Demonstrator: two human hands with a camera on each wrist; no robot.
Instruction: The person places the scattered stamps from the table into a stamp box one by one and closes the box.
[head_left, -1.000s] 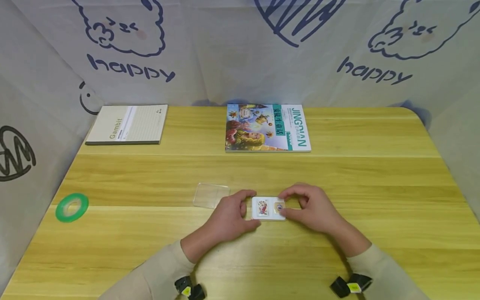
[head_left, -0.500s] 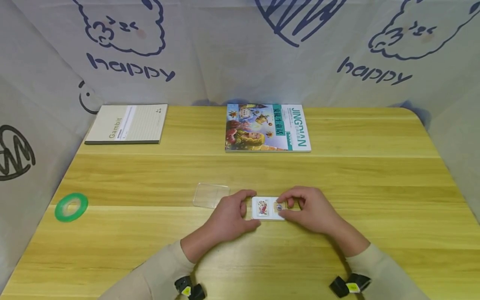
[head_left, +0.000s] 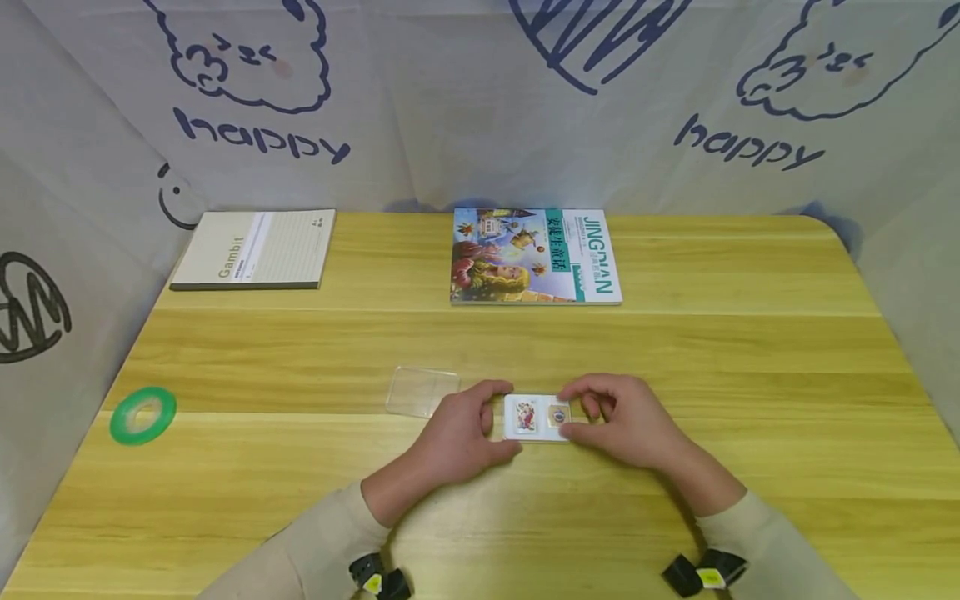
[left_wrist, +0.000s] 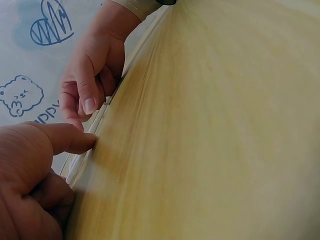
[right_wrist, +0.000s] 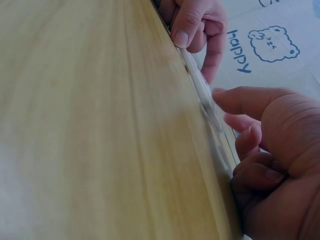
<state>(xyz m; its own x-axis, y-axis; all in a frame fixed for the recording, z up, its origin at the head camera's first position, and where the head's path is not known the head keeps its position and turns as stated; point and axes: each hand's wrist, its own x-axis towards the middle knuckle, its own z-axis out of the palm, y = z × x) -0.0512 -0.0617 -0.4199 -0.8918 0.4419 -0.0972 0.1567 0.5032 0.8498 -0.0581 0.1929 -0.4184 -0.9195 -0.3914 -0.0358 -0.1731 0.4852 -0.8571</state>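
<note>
Left hand (head_left: 457,433) grips a white rectangular case (head_left: 542,417); right hand (head_left: 633,421) brackets its end, grip unclear. Aligning its square tan picture (head_left: 558,415) seems underway, calling next for light pressing.

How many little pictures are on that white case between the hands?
2. One colourful picture is on the left half of the white case, toward the left hand; one gold-toned picture is on the right half, near the right hand. Any underneath would be hidden.

clear plate (head_left: 418,392): corner likely behind left hand (head_left: 468,429) | sleeves (head_left: 300,546): cut off
</note>
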